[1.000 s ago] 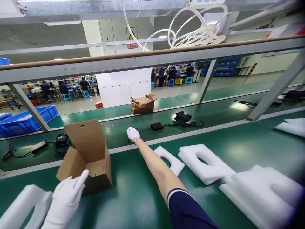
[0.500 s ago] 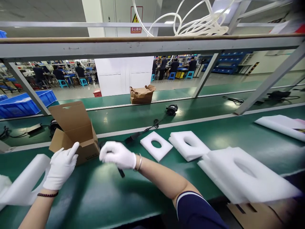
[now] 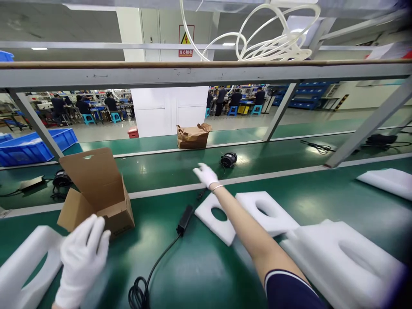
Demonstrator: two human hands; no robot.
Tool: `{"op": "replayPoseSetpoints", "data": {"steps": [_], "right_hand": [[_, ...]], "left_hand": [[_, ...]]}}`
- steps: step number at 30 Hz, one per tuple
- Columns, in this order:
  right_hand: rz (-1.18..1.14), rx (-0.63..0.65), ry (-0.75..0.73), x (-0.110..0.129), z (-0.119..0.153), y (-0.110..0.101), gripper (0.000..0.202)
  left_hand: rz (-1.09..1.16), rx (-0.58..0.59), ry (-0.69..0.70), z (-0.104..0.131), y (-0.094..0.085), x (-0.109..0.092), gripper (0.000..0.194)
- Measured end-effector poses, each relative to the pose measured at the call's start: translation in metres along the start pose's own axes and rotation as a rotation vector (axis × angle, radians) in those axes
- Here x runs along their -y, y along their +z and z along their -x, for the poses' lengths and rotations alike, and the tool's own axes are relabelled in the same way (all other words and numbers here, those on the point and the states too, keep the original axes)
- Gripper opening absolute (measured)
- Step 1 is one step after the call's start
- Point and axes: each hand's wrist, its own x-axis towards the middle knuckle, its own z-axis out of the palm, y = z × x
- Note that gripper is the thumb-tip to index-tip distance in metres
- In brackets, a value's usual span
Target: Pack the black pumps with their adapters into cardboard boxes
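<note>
My left hand (image 3: 84, 259), in a white glove, hovers in front of an open cardboard box (image 3: 117, 214), fingers loosely extended and nothing visible in them. My right hand (image 3: 206, 175), also gloved, reaches far forward over the bench with its fingers stretched out. Just right of it is a small black motor (image 3: 228, 160), apart from the fingers. Below that hand lies a black power adapter (image 3: 184, 220); its cable (image 3: 165, 251) runs toward me and ends in a coil. A square foam pad (image 3: 206, 210) with a round hole lies partly under my right forearm.
More holed foam pads (image 3: 278, 214) and a foam stack (image 3: 322, 240) are on the right, another foam piece (image 3: 28, 253) at left. A brown paper bag (image 3: 193, 137) and a blue bin (image 3: 61, 139) stand farther back. A metal frame (image 3: 280, 111) crosses the bench.
My right hand has moved from beside the box forward and right, close to the motor. The adapter and coiled cable now lie in view on the near bench. My left hand has drawn back toward me.
</note>
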Motion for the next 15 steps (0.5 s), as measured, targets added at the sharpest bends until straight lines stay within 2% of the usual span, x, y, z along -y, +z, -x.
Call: {"op": "replayPoseSetpoints", "data": {"steps": [1,3,5,6,8,10,12,15], "right_hand": [[0.016,-0.099,0.139,-0.015,-0.033,-0.012,0.059],[0.021,-0.25,0.384,-0.045,-0.086,-0.026,0.073],[0.003,-0.346,0.554,-0.073,-0.126,-0.028,0.086],[-0.008,-0.377,0.607,-0.085,-0.142,-0.025,0.092],[-0.027,-0.412,0.668,-0.104,-0.17,-0.018,0.101],[-0.044,-0.426,0.69,-0.12,-0.191,-0.011,0.109],[-0.078,-0.429,0.682,-0.133,-0.205,-0.009,0.114],[-0.183,-0.451,0.645,-0.146,-0.211,-0.012,0.11]], "left_hand": [[0.082,0.014,0.015,0.003,0.004,-0.017,0.08],[0.246,0.16,0.13,0.005,0.022,-0.053,0.078],[0.372,0.408,0.223,-0.003,0.049,-0.09,0.08],[0.427,0.562,0.224,-0.013,0.064,-0.107,0.084],[0.542,0.892,0.126,-0.038,0.091,-0.14,0.095],[0.642,1.153,-0.013,-0.064,0.112,-0.165,0.096],[0.68,1.295,-0.131,-0.078,0.124,-0.181,0.09],[0.832,1.383,-0.389,-0.064,0.131,-0.186,0.089]]}}
